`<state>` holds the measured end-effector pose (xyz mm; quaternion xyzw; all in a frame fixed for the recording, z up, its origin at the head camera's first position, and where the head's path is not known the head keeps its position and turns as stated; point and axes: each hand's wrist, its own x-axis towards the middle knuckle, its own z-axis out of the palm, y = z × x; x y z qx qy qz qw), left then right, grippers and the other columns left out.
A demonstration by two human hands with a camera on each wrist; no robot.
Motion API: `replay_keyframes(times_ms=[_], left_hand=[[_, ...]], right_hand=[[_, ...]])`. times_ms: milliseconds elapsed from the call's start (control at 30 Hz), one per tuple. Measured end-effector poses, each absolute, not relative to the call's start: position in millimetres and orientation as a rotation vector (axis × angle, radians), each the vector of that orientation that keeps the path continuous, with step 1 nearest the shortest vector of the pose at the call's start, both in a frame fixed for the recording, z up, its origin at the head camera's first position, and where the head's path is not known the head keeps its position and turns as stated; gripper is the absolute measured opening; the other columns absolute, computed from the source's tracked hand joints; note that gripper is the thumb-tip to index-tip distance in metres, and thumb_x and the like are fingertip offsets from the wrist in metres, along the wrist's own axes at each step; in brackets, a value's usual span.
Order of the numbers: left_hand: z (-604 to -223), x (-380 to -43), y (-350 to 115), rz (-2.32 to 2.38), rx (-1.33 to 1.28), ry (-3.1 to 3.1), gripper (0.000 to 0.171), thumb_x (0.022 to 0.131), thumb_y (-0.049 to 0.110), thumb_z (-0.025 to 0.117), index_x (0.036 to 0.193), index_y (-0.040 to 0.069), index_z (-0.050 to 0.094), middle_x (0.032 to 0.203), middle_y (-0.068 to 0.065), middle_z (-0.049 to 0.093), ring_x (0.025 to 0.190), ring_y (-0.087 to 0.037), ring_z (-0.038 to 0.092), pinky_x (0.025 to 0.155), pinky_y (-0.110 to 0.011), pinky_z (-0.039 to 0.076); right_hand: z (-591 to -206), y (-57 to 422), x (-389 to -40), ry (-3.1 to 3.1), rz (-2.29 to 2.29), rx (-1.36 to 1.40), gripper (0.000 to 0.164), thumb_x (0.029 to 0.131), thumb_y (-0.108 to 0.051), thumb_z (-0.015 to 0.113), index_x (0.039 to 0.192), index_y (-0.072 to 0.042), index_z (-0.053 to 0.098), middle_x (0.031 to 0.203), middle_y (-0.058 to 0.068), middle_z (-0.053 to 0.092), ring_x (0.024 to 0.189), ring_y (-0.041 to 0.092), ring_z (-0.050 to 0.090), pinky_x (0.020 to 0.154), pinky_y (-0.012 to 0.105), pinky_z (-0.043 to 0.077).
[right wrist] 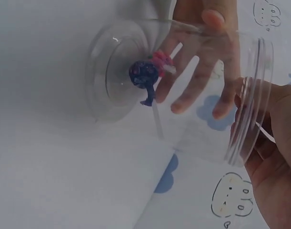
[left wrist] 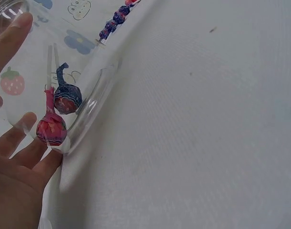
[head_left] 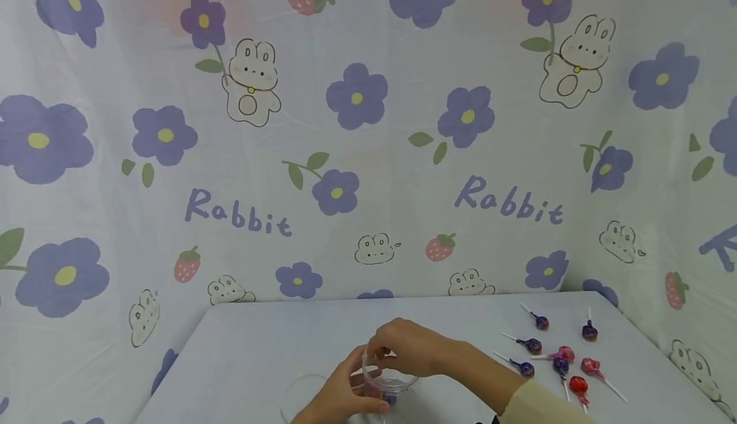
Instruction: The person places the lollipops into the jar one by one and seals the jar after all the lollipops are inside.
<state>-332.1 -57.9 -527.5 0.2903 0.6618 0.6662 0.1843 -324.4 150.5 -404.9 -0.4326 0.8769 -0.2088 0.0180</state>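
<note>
A clear plastic jar (head_left: 403, 385) stands upright and uncapped on the table. My left hand (head_left: 340, 393) holds it from the left, thumb and fingers spread around its wall. Inside, near the bottom, are a pink-wrapped lollipop (left wrist: 52, 129) and a dark blue-wrapped lollipop (left wrist: 68, 98), their sticks pointing up in the left wrist view. My right hand (head_left: 411, 347) is over the jar's mouth, with bent fingers dipping past the rim (right wrist: 252, 105) in the right wrist view. I cannot tell whether those fingers pinch anything.
Several wrapped lollipops, among them a red one (head_left: 578, 385) and a purple one (head_left: 589, 331), lie scattered on the right side of the white table (head_left: 259, 334). A clear round lid (head_left: 283, 405) lies left of the jar. A printed curtain (head_left: 403, 155) hangs behind the table.
</note>
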Motion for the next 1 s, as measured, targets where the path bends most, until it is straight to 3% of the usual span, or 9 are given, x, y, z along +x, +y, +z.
replay_keyframes(times_ms=[300,533,1000], left_hand=[[-527.3,-334.3,-60.1,1.864,0.883,1.927,0.081,0.086,0.018,0.088,0.153,0.020,0.044,0.142,-0.018,0.052,0.133,-0.042,0.051,0.104,-0.043,0.051],[-525.7,-332.1,-61.2,1.835,0.827,1.985,0.083,0.085,0.018,0.088,0.154,0.016,0.042,0.141,-0.024,0.054,0.125,-0.037,0.059,0.104,-0.050,0.050],[-522.8,-329.5,-54.9,1.822,0.734,2.033,0.083,0.082,0.015,0.090,0.152,0.019,0.045,0.139,-0.015,0.057,0.123,-0.037,0.061,0.104,-0.053,0.050]], right_hand=[[-397.0,163.6,-325.1,2.733,-0.676,-1.321,0.014,0.093,-0.002,0.077,0.105,-0.010,0.079,0.087,-0.013,0.068,0.076,0.001,0.055,0.074,0.019,0.054],[-393.6,178.4,-327.8,2.747,-0.743,-1.309,0.014,0.093,-0.003,0.077,0.102,-0.013,0.078,0.091,-0.010,0.070,0.080,0.001,0.058,0.078,0.026,0.058],[-379.7,229.7,-323.2,2.872,-0.829,-1.231,0.012,0.094,-0.009,0.078,0.104,-0.013,0.076,0.096,-0.002,0.073,0.085,0.004,0.062,0.077,0.026,0.058]])
